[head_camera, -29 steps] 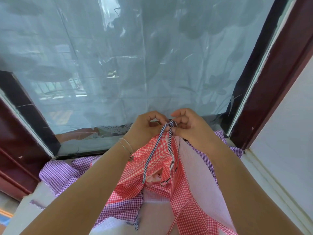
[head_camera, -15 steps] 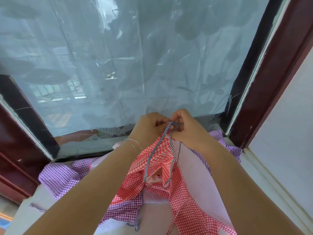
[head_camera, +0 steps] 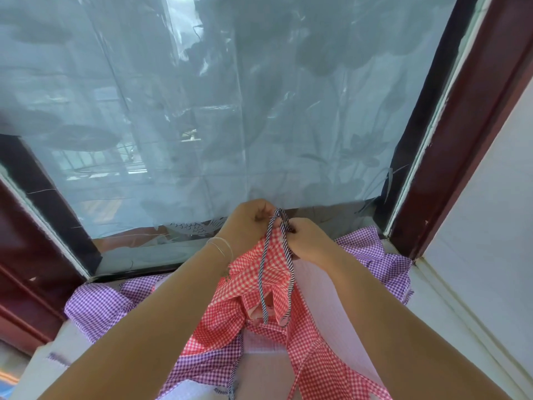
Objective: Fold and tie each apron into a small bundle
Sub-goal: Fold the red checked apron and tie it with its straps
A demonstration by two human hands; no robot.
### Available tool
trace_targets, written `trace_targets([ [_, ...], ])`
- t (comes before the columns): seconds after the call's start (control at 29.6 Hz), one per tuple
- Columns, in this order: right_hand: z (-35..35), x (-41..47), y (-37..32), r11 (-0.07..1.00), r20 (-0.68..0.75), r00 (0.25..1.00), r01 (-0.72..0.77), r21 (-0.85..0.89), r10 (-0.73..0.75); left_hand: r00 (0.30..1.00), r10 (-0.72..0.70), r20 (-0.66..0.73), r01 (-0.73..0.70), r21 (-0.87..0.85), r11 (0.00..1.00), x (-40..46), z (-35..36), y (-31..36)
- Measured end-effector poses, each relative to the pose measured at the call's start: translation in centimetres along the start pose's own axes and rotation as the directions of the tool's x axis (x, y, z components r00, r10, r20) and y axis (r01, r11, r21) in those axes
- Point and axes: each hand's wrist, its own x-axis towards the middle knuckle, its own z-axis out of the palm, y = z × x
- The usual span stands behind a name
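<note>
Purple apron (head_camera: 98, 306): we see it spread flat on the surface, under the red one.
Left hand (head_camera: 248, 223): our fingers are curled, and the grip pinches the striped cord (head_camera: 262, 272) near its top loop.
Red apron (head_camera: 256, 287): we hold it bunched and lifted above the purple apron, in front of the window (head_camera: 202, 111).
Right hand (head_camera: 308, 241): the grip is closed around the same cord, just beside the left hand.

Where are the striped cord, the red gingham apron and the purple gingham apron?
striped cord (head_camera: 263, 264): head view, on its left hanging strand.
red gingham apron (head_camera: 251, 272): head view, on the gathered cloth below the hands.
purple gingham apron (head_camera: 95, 306): head view, on its left crumpled part.
</note>
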Motion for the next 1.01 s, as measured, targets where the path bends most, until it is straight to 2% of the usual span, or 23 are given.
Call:
trace_targets([
  [0.17,0.6,0.7,0.3,0.995,-0.109,0.991,0.077,-0.070,-0.084,0.996,-0.073,-0.047,0.059,-0.257,0.965,-0.1,-0.3,-0.4],
  [0.3,0.5,0.5,0.7,0.990,-0.125,0.984,0.115,-0.082,-0.124,0.991,-0.128,-0.039,0.113,-0.271,0.956,0.1,-0.5,-0.8],
  [0.37,0.5,0.4,1.3,0.990,-0.015,0.999,0.046,-0.134,-0.048,0.989,-0.112,-0.098,0.084,-0.247,0.965,0.4,-0.6,-0.9],
  [0.44,1.1,0.3,2.6,0.967,0.135,0.985,-0.069,-0.247,0.105,0.975,-0.102,-0.197,0.047,-0.263,0.964,0.8,-0.7,-0.7],
  [0.51,2.0,0.2,4.3,0.937,0.113,0.965,-0.196,-0.289,0.237,0.959,-0.113,-0.259,0.043,-0.261,0.964,1.2,-0.9,-0.8],
  [0.57,2.7,0.1,5.6,0.927,0.055,0.945,-0.304,-0.219,0.323,0.955,-0.133,-0.264,0.059,-0.273,0.960,1.4,-1.0,-1.5],
  [0.64,2.8,0.5,6.3,0.910,0.058,0.925,-0.356,-0.211,0.376,0.939,-0.159,-0.304,0.061,-0.308,0.949,1.2,-1.5,-2.5],
  [0.71,2.4,1.1,7.0,0.871,0.040,0.890,-0.433,-0.233,0.454,0.883,-0.202,-0.423,0.042,-0.359,0.932,1.1,-2.6,-3.2],
  [0.81,0.9,2.1,6.8,0.804,0.100,0.801,-0.572,-0.163,0.591,0.803,-0.195,-0.563,0.042,-0.273,0.961,1.1,-4.7,-4.0],
  [0.84,0.0,2.6,6.1,0.814,0.120,0.806,-0.565,-0.137,0.580,0.782,-0.180,-0.597,0.046,-0.232,0.972,1.1,-5.3,-4.4],
  [0.88,-1.0,3.3,5.0,0.830,0.128,0.820,-0.552,-0.084,0.558,0.752,-0.172,-0.636,0.051,-0.205,0.977,1.1,-6.0,-4.7],
  [0.95,-3.5,4.3,1.9,0.863,0.140,0.877,-0.479,0.161,0.461,0.674,-0.179,-0.717,0.066,-0.182,0.981,0.8,-7.3,-5.2],
  [1.01,-6.2,5.2,-1.7,0.863,0.070,0.943,-0.325,0.386,0.324,0.624,-0.177,-0.761,0.077,-0.165,0.983,1.0,-8.3,-5.5],
])
